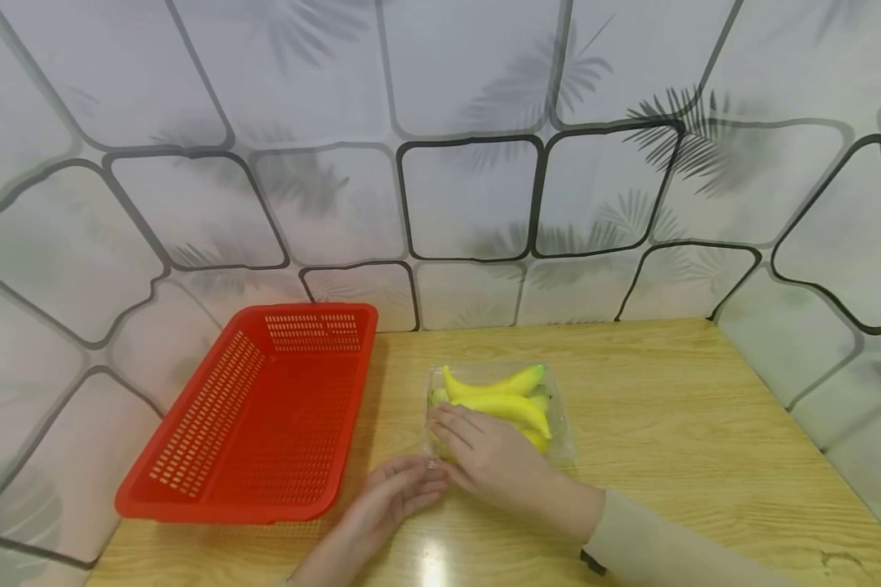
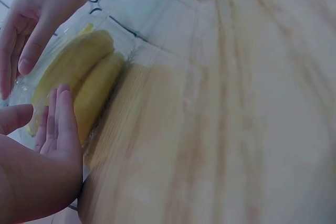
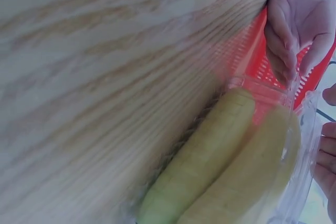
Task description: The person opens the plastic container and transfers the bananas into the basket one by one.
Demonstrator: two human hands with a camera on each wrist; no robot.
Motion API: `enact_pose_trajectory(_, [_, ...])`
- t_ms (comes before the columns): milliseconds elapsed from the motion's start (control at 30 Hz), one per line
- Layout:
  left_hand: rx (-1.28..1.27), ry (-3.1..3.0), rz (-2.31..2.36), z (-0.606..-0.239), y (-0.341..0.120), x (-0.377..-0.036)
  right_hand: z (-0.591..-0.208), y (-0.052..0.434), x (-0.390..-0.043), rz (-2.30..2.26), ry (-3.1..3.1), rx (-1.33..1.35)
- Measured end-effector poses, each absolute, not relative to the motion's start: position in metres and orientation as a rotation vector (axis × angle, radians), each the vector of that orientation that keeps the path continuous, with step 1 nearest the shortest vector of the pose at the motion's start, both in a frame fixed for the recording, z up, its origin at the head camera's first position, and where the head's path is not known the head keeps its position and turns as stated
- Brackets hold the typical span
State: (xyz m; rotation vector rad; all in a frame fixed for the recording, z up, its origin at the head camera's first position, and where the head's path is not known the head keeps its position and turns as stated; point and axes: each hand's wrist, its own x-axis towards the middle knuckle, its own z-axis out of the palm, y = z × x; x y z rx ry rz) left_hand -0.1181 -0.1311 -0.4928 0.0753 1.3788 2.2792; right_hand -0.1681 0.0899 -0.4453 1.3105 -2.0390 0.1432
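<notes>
A clear plastic box (image 1: 562,428) holding several yellow bananas (image 1: 502,405) sits on the table; some greenish parts show among them. My right hand (image 1: 495,461) lies over the box's near-left part, fingers extended across its top and covering some of the bananas. At the near-left corner, my left hand (image 1: 392,497) touches the box edge with loosely bent fingers. A gap shows between its thumb and fingers in the left wrist view. In the right wrist view, the box's transparent side and the left hand (image 3: 302,22) at its corner are visible.
To the left stands a red plastic basket (image 1: 363,391) with perforated sides, close to the left forearm. The wooden table (image 1: 668,399) extends to the right of the box. A patterned white wall covering (image 1: 470,200) encloses the back and sides.
</notes>
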Motion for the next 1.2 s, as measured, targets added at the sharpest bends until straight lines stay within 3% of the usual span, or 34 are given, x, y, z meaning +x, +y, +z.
enact_pose_trajectory(1200, [0.151,1.217,2.161,-0.489,-0.08,-0.106,-0.437,0.141,-0.168,0.213,-2.029,1.291])
